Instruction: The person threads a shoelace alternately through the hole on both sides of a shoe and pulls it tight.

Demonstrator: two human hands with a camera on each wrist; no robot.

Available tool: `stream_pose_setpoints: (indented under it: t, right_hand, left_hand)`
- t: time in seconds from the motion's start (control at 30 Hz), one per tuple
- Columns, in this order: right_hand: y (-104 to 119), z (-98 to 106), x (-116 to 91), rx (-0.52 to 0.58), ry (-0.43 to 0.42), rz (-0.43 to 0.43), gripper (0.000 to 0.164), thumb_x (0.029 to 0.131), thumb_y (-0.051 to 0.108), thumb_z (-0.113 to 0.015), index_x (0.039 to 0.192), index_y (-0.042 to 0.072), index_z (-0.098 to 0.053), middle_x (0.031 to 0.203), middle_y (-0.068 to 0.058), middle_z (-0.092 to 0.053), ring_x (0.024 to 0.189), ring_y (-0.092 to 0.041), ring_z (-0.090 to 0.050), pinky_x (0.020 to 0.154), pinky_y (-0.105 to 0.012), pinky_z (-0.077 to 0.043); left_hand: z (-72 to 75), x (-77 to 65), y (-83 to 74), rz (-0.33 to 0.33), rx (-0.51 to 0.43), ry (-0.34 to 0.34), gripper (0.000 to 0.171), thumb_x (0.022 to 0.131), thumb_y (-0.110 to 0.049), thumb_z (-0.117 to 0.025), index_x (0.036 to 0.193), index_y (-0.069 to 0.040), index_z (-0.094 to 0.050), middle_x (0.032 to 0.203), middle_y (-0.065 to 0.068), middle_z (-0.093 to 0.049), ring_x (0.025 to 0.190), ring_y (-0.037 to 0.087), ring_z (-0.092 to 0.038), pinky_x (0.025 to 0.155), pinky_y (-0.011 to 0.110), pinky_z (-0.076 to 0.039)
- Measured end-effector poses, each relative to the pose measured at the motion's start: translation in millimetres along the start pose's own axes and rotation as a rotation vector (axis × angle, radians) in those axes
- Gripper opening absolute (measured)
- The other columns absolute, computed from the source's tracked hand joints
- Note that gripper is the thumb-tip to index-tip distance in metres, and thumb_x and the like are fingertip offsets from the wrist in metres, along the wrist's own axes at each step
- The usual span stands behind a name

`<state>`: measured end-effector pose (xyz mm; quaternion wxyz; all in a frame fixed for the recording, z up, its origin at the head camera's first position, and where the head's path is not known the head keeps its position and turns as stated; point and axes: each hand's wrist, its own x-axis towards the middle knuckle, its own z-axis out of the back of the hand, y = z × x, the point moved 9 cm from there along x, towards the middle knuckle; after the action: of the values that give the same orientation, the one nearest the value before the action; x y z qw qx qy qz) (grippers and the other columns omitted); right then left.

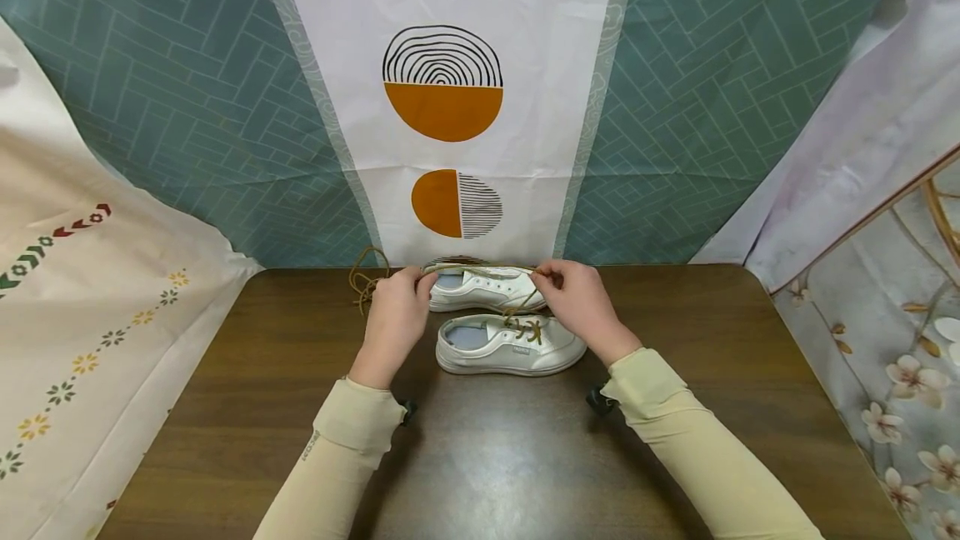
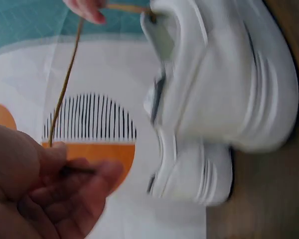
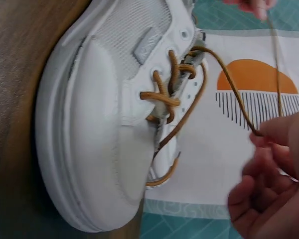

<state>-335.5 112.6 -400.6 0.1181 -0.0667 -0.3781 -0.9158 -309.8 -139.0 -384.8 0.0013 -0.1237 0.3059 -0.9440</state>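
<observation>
Two white sneakers stand side by side on the table, toes to the right: a near sneaker [image 1: 491,354] and a far sneaker [image 1: 467,300]. Brown lace crosses the near sneaker's front eyelets, seen closely in the right wrist view; its upper eyelets look unthreaded. From there a brown shoelace [image 3: 223,67] runs up to my right hand [image 1: 577,300], which pinches it between thumb and finger. My left hand [image 1: 396,317] pinches the lace farther along, so a length stretches between the hands above the far sneaker. Loose lace loops [image 1: 356,280] hang beside my left hand.
A brown wooden table [image 1: 247,407] carries the sneakers. Right behind them hangs a patterned cloth [image 1: 450,152], teal at the sides. A cream cloth [image 1: 97,340] borders the left side and a floral cloth [image 1: 892,373] the right. Another brown lace end [image 3: 170,174] lies by the far sneaker.
</observation>
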Motion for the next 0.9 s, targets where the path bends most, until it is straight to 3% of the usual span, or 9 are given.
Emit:
stream_pose_setpoints:
  t: [0.1, 0.2, 0.27, 0.33, 0.47, 0.57, 0.63, 0.77, 0.9]
  right_hand:
    - [-8.1, -11.1, -1.0, -0.051, 0.081, -0.040, 0.021, 0.089, 0.031, -0.061, 0.102, 0.016, -0.067, 0.075, 0.002, -0.062, 0.065, -0.013, -0.053, 0.059, -0.028, -0.042]
    - [-11.6, -19.2, -3.2, -0.067, 0.128, -0.062, 0.039, 0.088, 0.035, -0.062, 0.121, 0.014, -0.058, 0.084, 0.003, -0.063, 0.067, -0.013, -0.054, 0.061, -0.028, -0.043]
    - [-10.0, -19.4, -4.6, -0.065, 0.105, -0.059, 0.051, 0.087, 0.037, -0.063, 0.132, 0.016, -0.049, 0.096, 0.001, -0.064, 0.070, -0.012, -0.055, 0.063, -0.029, -0.044]
    - [-4.8, -16.7, -7.0, -0.074, 0.058, -0.032, 0.057, 0.086, 0.037, -0.064, 0.136, 0.020, -0.043, 0.108, -0.002, -0.060, 0.071, -0.012, -0.054, 0.064, -0.030, -0.044]
    - [11.1, -15.1, -14.2, -0.124, -0.002, 0.089, 0.039, 0.084, 0.034, -0.067, 0.119, 0.024, -0.055, 0.109, -0.002, -0.051, 0.070, -0.012, -0.050, 0.063, -0.029, -0.043]
    - [23.8, -26.1, -20.2, -0.169, 0.067, 0.205, 0.013, 0.082, 0.032, -0.070, 0.093, 0.027, -0.065, 0.091, 0.008, -0.055, 0.069, -0.009, -0.051, 0.063, -0.026, -0.042]
    - [28.8, -37.0, -23.7, -0.201, 0.146, 0.255, 0.007, 0.081, 0.033, -0.071, 0.084, 0.028, -0.067, 0.080, 0.015, -0.056, 0.069, -0.006, -0.052, 0.062, -0.024, -0.043]
    - [28.5, -51.9, -28.8, -0.241, 0.263, 0.254, 0.012, 0.078, 0.032, -0.074, 0.088, 0.027, -0.071, 0.076, 0.016, -0.060, 0.071, -0.004, -0.055, 0.064, -0.023, -0.044]
    - [25.1, -57.6, -32.4, -0.238, 0.309, 0.226, 0.017, 0.076, 0.029, -0.077, 0.091, 0.023, -0.071, 0.079, 0.012, -0.063, 0.074, -0.006, -0.057, 0.068, -0.025, -0.046]
  left_hand:
    - [-17.6, -3.8, -12.3, -0.001, -0.146, 0.088, 0.023, 0.095, -0.032, -0.054, 0.085, -0.013, -0.065, 0.068, 0.002, -0.064, 0.056, 0.016, -0.063, 0.051, 0.028, -0.048]
    - [-36.3, -8.4, -27.3, -0.055, -0.218, 0.167, 0.012, 0.091, -0.023, -0.061, 0.087, -0.013, -0.066, 0.073, 0.002, -0.066, 0.063, 0.012, -0.065, 0.057, 0.026, -0.051]
    - [-46.5, -11.2, -35.3, -0.097, -0.243, 0.197, 0.003, 0.087, -0.014, -0.065, 0.087, -0.012, -0.067, 0.076, 0.002, -0.068, 0.067, 0.010, -0.064, 0.061, 0.025, -0.052]
    - [-54.1, -13.2, -40.5, -0.123, -0.263, 0.206, 0.005, 0.084, -0.006, -0.067, 0.088, -0.010, -0.068, 0.078, 0.002, -0.069, 0.069, 0.009, -0.063, 0.063, 0.024, -0.051]
    - [-61.3, -13.6, -42.3, -0.124, -0.287, 0.174, 0.006, 0.083, -0.005, -0.067, 0.088, -0.008, -0.070, 0.076, 0.001, -0.070, 0.066, 0.008, -0.064, 0.061, 0.023, -0.051]
    - [-60.8, -12.7, -40.8, -0.115, -0.292, 0.129, 0.002, 0.084, -0.011, -0.068, 0.086, -0.010, -0.069, 0.074, 0.002, -0.071, 0.063, 0.009, -0.064, 0.058, 0.024, -0.050]
    - [-61.1, -12.2, -38.0, -0.091, -0.325, 0.111, 0.004, 0.085, -0.013, -0.068, 0.084, -0.010, -0.067, 0.074, 0.004, -0.071, 0.062, 0.011, -0.065, 0.057, 0.024, -0.050]
    - [-66.4, -12.3, -31.5, -0.030, -0.441, 0.116, 0.008, 0.084, -0.011, -0.069, 0.079, -0.009, -0.062, 0.071, 0.008, -0.071, 0.058, 0.017, -0.067, 0.053, 0.025, -0.052]
    - [-76.3, -13.9, -26.2, 0.016, -0.515, 0.144, 0.011, 0.080, -0.007, -0.072, 0.076, -0.005, -0.062, 0.068, 0.009, -0.070, 0.056, 0.020, -0.068, 0.051, 0.025, -0.053]
